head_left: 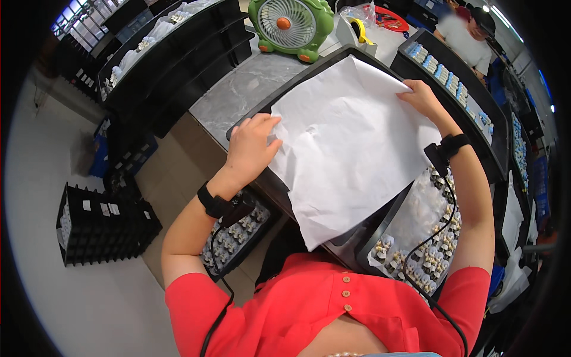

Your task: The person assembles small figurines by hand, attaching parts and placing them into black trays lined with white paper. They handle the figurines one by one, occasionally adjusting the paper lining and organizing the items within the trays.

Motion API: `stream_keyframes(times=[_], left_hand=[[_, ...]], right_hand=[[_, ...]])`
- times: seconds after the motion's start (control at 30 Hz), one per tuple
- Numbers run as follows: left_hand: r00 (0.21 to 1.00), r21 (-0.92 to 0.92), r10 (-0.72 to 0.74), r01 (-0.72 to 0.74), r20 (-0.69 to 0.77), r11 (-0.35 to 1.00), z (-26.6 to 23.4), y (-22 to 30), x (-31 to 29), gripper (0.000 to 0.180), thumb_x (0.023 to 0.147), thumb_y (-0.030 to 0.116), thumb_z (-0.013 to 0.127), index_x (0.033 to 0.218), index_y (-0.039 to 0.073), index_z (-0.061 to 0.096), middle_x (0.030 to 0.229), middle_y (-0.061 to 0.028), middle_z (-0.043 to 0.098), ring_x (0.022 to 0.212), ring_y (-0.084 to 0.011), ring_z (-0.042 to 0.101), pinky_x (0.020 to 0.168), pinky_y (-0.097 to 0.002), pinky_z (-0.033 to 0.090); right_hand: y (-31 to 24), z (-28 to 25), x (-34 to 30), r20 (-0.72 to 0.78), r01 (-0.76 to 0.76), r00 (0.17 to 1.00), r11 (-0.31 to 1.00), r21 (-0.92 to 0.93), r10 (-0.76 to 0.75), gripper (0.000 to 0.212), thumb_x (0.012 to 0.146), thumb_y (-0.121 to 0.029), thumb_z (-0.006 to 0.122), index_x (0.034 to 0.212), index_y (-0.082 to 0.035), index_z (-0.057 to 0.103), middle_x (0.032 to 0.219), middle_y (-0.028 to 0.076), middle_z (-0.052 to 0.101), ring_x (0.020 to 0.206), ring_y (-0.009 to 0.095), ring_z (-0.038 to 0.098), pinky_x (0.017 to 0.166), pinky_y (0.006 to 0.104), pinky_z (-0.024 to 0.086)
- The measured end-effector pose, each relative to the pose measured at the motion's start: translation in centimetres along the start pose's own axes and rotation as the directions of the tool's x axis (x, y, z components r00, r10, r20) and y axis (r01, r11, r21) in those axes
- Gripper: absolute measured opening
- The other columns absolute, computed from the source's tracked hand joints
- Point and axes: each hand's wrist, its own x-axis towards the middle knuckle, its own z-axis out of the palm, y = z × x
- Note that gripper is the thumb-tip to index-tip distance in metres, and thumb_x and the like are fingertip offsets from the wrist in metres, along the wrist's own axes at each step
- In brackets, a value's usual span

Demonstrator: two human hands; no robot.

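A large creased white sheet (351,143) is spread over a black tray (297,80) and hides most of the inside. Its near corner hangs over the tray's front edge toward my red top. My right hand (423,100) pinches the sheet at its right edge between thumb and fingers. At the sheet's left edge is my left hand (253,143), by the tray rim, with thumb and fingers apart and the fingertips at the sheet. Each wrist wears a black band with a small cabled device.
Trays of small figure-like pieces lie at lower right (386,244) and lower left (238,238). A black tray of blue-and-white pieces (443,77) stands right. A green fan (291,27) and yellow tape roll (358,31) stand behind. Stacked black crates (196,56) are left; a co-worker (467,41) sits far right.
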Motion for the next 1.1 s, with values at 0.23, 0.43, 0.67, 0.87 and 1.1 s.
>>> stream_keyframes(times=[0.23,0.43,0.67,0.87,1.1], left_hand=[[0.980,0.275,-0.035,-0.021,0.196,0.961,-0.5,-0.8,0.2,0.033,0.070,0.021,0.069,0.100,0.007,0.064,0.103,-0.0062,0.059,0.097,-0.0243,0.051,0.083,-0.0373,0.037],[0.922,0.437,0.026,-0.208,0.387,0.875,-3.2,1.6,4.3,0.033,0.073,0.026,0.068,0.099,0.005,0.063,0.113,-0.0140,0.053,0.105,-0.0289,0.048,0.086,-0.0400,0.036],[0.841,0.057,0.366,-0.421,0.400,0.905,5.8,6.3,13.5,0.052,0.086,0.042,0.053,0.124,0.007,0.047,0.129,-0.0194,0.041,0.119,-0.0364,0.038,0.096,-0.0501,0.029],[0.890,0.147,0.172,-0.254,0.423,0.956,13.1,4.2,16.3,0.067,0.085,0.057,0.044,0.136,0.014,0.035,0.142,-0.0191,0.025,0.127,-0.0421,0.025,0.101,-0.0571,0.020],[0.860,0.179,0.061,-0.174,0.507,0.968,13.6,3.9,17.4,0.073,0.083,0.067,0.035,0.141,0.024,0.027,0.147,-0.0178,0.015,0.134,-0.0413,0.013,0.106,-0.0559,0.010]], right_hand=[[0.3,2.3,4.9,-0.084,0.047,0.995,0.984,-0.172,-0.062,0.032,0.075,-0.021,0.067,0.095,0.003,0.063,0.087,0.021,0.065,0.082,0.033,0.063,0.074,0.0356,0.048],[0.1,3.7,6.8,-0.058,0.092,0.993,0.976,-0.198,-0.106,0.036,0.076,-0.025,0.066,0.098,0.004,0.063,0.089,0.022,0.064,0.085,0.032,0.063,0.076,0.0354,0.048],[0.4,4.4,6.8,-0.049,-0.023,0.999,0.960,-0.280,0.009,0.040,0.070,-0.024,0.066,0.103,-0.003,0.062,0.095,0.018,0.064,0.092,0.033,0.061,0.083,0.0402,0.047],[0.7,2.8,5.8,-0.021,0.065,0.997,0.967,-0.248,-0.072,0.077,0.069,-0.033,0.073,0.132,-0.006,0.037,0.128,0.021,0.044,0.115,0.035,0.047,0.095,0.0415,0.040],[-1.4,1.7,-2.0,0.309,0.118,0.951,0.892,-0.435,0.025,0.085,0.072,-0.057,0.063,0.137,-0.013,0.033,0.139,0.019,0.033,0.128,0.033,0.033,0.101,0.0570,0.023]])
